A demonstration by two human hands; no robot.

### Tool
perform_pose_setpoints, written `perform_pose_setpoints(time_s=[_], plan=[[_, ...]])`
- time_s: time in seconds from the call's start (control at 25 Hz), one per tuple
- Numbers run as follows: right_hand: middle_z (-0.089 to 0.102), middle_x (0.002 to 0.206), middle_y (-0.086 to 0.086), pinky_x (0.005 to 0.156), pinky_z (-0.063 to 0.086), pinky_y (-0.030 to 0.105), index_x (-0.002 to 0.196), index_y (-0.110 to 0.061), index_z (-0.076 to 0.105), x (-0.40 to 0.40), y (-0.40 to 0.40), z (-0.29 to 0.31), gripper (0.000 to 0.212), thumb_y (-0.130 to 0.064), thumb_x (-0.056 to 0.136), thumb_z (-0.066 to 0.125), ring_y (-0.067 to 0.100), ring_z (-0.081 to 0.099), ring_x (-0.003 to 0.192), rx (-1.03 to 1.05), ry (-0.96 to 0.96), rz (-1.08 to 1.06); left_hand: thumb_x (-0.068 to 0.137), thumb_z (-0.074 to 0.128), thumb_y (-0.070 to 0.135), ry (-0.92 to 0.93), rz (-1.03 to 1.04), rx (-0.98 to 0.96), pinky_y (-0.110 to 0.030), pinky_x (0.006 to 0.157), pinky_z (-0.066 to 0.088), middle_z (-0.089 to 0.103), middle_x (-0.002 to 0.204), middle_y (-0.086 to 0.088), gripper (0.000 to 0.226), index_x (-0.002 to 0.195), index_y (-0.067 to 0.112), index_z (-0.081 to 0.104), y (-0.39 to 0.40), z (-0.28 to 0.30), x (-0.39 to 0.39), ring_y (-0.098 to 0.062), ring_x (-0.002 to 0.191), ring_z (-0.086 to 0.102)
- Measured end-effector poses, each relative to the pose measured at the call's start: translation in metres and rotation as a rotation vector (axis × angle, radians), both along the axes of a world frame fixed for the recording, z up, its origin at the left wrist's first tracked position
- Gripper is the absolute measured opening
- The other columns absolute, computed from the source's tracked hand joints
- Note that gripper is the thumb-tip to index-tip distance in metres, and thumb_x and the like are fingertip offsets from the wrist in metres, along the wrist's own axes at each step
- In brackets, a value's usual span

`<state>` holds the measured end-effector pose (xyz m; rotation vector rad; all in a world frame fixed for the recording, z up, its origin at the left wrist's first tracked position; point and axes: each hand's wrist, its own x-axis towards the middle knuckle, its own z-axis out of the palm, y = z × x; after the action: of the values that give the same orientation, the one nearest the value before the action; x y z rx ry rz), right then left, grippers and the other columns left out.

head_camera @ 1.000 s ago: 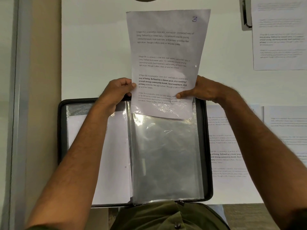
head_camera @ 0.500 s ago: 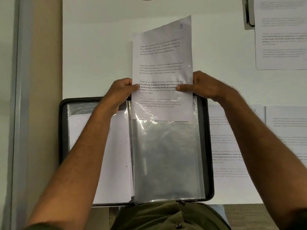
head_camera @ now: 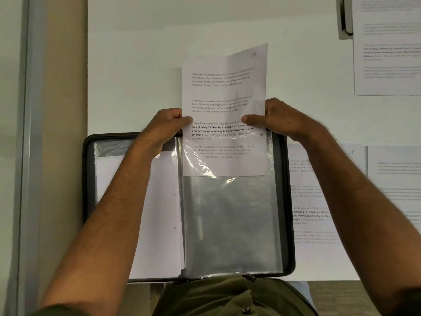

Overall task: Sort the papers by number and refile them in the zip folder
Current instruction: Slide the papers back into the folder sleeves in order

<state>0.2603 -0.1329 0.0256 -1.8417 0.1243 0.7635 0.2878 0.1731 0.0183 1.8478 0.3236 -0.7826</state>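
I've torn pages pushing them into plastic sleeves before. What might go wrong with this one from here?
The sheet is only partly inside the clear sleeve, and its upper part bows between the left hand and right hand; pushing may crease it. Its bottom edge might catch on the wrinkled plastic. It looks slightly skewed, so a corner may jam.

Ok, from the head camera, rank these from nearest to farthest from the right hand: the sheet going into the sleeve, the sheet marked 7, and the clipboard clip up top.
1. The sheet going into the sleeve: pinched by the right hand at its right edge.
2. The sheet marked 7: on the table just below and right of that hand.
3. The clipboard clip: far top right corner.
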Motion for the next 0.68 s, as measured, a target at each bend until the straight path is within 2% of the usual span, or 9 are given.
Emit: perform_pose_setpoints(time_s=[0.04,0.12,0.24,0.32,0.4,0.52,0.6,0.68], plan=[[0.074,0.121,-0.017,0.093,0.055,0.020,0.135,-0.026,0.067,-0.0001,-0.0009,0.0002,0.038,-0.033,0.098,0.072,0.002,0.072,0.106,-0.009,0.023,0.038,0.099,0.065,0.017,-0.022,0.029,0.002,-0.015,0.066,0.053,0.072,0.078,0.006,0.011,0.097,0.009,0.072,-0.0010,-0.0013,0.0002,-0.002,0.062,0.062],[0.072,0.128,-0.014,0.098,0.054,0.025,0.140,-0.026,0.064,-0.0003,-0.0021,-0.0005,0.045,-0.034,0.096,0.073,0.006,0.071,0.112,-0.021,0.067,0.101,0.099,0.065,0.017,-0.049,0.065,0.001,-0.014,0.064,0.050,0.067,0.084,-0.005,0.020,0.104,-0.001,0.071,-0.0020,-0.0054,0.0004,-0.002,0.057,0.053],[0.072,0.130,-0.010,0.101,0.054,0.032,0.140,-0.024,0.063,0.0025,-0.0005,0.0001,0.048,-0.033,0.094,0.075,0.011,0.071,0.113,-0.043,0.098,0.132,0.098,0.068,0.018,-0.059,0.056,0.019,-0.013,0.061,0.049,0.067,0.090,-0.009,0.029,0.109,-0.009,0.068,-0.0040,-0.0072,-0.0013,0.000,0.056,0.054],[0.073,0.128,-0.008,0.101,0.056,0.035,0.138,-0.022,0.065,0.0043,0.0019,0.0001,0.044,-0.031,0.096,0.074,0.013,0.073,0.109,-0.050,0.084,0.078,0.098,0.066,0.014,-0.040,0.043,0.017,-0.014,0.062,0.053,0.073,0.095,-0.006,0.022,0.111,-0.003,0.070,-0.0041,-0.0045,-0.0021,0.003,0.060,0.062],[0.076,0.120,-0.007,0.097,0.059,0.035,0.134,-0.020,0.069,0.0035,0.0051,-0.0003,0.038,-0.032,0.098,0.072,0.012,0.076,0.103,-0.003,0.063,-0.037,0.098,0.065,0.010,-0.018,-0.005,0.007,-0.013,0.068,0.055,0.075,0.104,0.000,0.016,0.113,0.008,0.072,-0.0025,-0.0020,-0.0013,0.000,0.076,0.069],[0.078,0.113,-0.007,0.092,0.061,0.032,0.128,-0.018,0.071,0.0026,0.0064,-0.0026,0.033,-0.032,0.099,0.071,0.011,0.077,0.098,0.048,0.028,-0.143,0.098,0.064,0.007,0.014,-0.064,-0.010,-0.009,0.071,0.053,0.074,0.104,0.009,0.020,0.114,0.016,0.071,-0.0008,0.0007,-0.0009,0.003,0.084,0.071],[0.079,0.107,-0.009,0.092,0.061,0.031,0.121,-0.019,0.074,0.0029,0.0039,-0.0029,0.025,-0.029,0.098,0.072,0.011,0.077,0.096,0.039,0.023,-0.123,0.098,0.065,0.010,0.013,-0.041,-0.038,-0.010,0.071,0.053,0.075,0.106,0.008,0.022,0.119,0.014,0.071,-0.0029,0.0013,-0.0023,0.002,0.084,0.072],[0.080,0.108,-0.006,0.096,0.060,0.034,0.120,-0.018,0.076,0.0042,0.0005,-0.0021,0.027,-0.030,0.096,0.075,0.014,0.077,0.098,-0.005,0.049,-0.038,0.098,0.067,0.015,0.000,0.032,-0.067,-0.014,0.072,0.056,0.077,0.106,0.004,0.021,0.119,0.012,0.072,-0.0071,0.0010,-0.0040,-0.002,0.085,0.074]])
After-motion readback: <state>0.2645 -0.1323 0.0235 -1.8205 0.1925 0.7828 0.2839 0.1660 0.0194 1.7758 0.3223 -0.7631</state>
